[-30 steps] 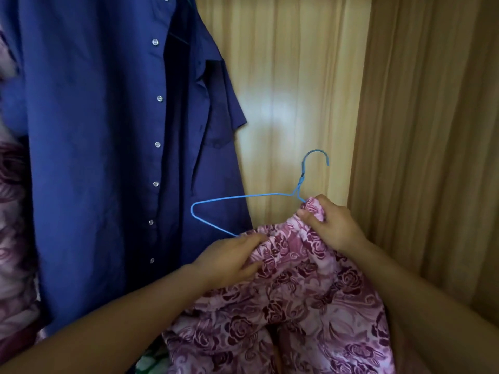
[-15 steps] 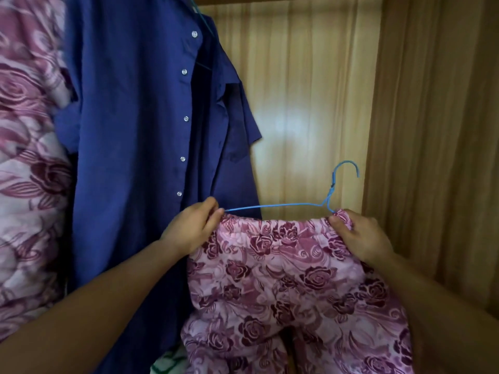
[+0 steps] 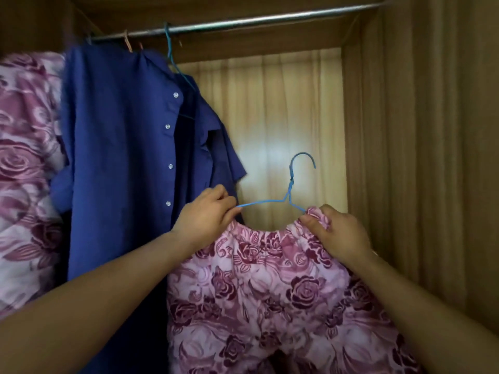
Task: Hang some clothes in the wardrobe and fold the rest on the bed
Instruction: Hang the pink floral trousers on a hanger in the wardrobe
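Pink rose-patterned trousers [image 3: 270, 292] are spread by the waistband on a blue wire hanger [image 3: 291, 182], held up inside the wardrobe. My left hand [image 3: 208, 214] grips the hanger's left end together with the waistband. My right hand [image 3: 337, 233] pinches the waistband's right corner over the hanger's right shoulder. The hanger's hook points up, well below the metal rail [image 3: 243, 22]. The lower legs of the trousers run out of view.
A dark blue buttoned shirt [image 3: 129, 163] hangs from the rail on another blue hanger [image 3: 172, 55], just left of my hands. A pink rose-patterned garment [image 3: 27, 171] hangs at the far left. The wooden back panel [image 3: 286, 117] and right wall [image 3: 418, 144] enclose the open stretch of rail.
My left hand moved from the bunched cloth out to the hanger's left end, and the waistband got stretched flat across the hanger. The hanger is now raised and my view tilted up to the rail.
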